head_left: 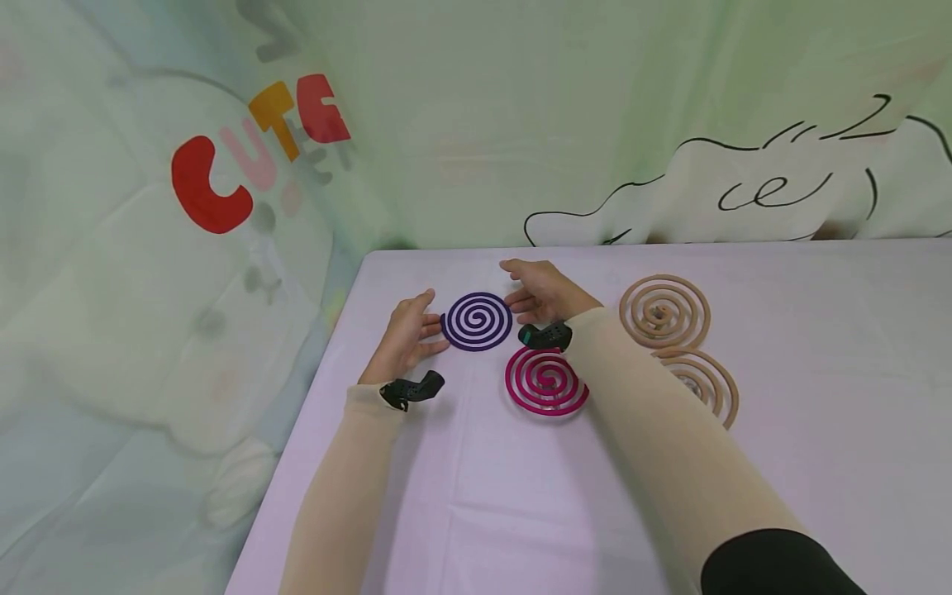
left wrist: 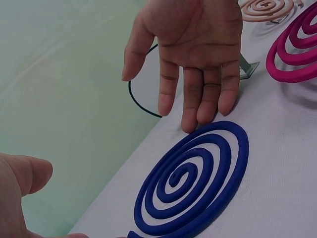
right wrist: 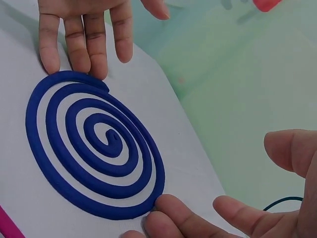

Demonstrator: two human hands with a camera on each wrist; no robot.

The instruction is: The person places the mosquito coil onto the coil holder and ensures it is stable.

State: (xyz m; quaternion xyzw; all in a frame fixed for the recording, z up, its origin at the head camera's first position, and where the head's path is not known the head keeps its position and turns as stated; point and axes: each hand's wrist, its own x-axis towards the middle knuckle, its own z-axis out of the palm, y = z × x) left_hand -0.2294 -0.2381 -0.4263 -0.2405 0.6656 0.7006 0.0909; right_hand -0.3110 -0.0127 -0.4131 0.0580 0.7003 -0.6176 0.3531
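Observation:
A blue spiral coil, like a mosquito coil (head_left: 478, 321), lies between my two hands near the far left part of the table. My left hand (head_left: 409, 335) is at its left edge, fingers extended and thumb raised. On the opposite side, my right hand (head_left: 545, 291) has its fingertips at the rim, palm facing inward. The right wrist view shows fingers of both hands touching the rim of the blue coil (right wrist: 115, 144). Whether the coil is slightly lifted or flat on the cloth, I cannot tell.
A pink coil (head_left: 546, 380) sits nearer me, just below my right wrist. Two tan coils stand to the right: one farther back (head_left: 660, 314), the other (head_left: 729, 388) partly behind my right sleeve. The white-covered table (head_left: 461, 512) ends at a printed curtain (head_left: 461, 124).

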